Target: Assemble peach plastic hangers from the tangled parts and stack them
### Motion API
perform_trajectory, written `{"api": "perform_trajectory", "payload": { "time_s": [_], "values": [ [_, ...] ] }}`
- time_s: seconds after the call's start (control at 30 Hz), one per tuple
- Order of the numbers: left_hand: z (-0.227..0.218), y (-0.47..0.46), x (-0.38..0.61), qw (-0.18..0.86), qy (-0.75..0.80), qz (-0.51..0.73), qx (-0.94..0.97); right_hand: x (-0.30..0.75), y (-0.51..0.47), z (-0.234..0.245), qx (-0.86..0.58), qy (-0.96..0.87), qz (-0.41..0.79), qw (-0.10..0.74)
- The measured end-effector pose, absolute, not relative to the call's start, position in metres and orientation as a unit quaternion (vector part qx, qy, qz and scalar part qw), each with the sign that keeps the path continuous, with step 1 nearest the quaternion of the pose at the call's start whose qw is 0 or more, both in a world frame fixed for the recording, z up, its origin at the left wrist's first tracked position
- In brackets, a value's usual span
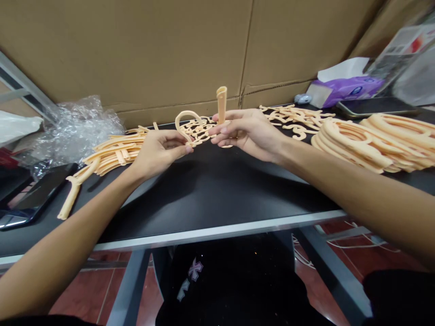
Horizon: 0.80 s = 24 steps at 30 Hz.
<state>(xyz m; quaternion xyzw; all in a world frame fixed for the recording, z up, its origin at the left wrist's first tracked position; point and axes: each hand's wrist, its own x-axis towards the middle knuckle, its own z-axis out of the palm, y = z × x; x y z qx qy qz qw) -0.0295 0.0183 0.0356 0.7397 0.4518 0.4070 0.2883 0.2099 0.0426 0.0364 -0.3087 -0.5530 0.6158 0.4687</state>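
My left hand is closed with thumb and fingers on the lower end of a curved beige plastic hook, whose loop rises above the fingertips. To its right, my right hand grips an upright beige plastic bar between thumb and fingers. The bar's top end looks hollow; its lower part is hidden by the fingers. Behind and between the hands lies a heap of small beige pieces. Left of my left hand is a pile of long beige pieces.
Stacks of beige looped pieces and loose hooks lie at right. Behind them are a phone and purple tissue pack. Bubble wrap, a jointed beige piece and a dark phone are at left. Cardboard stands behind.
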Motion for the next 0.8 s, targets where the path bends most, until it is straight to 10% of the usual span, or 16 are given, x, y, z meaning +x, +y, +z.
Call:
{"api": "perform_trajectory", "payload": {
  "time_s": [0.8],
  "values": [
    [0.025,0.019,-0.028,0.277,0.392,0.403,0.779,0.205,0.046,0.026,-0.345,-0.628,0.505,0.482]
  ]
}}
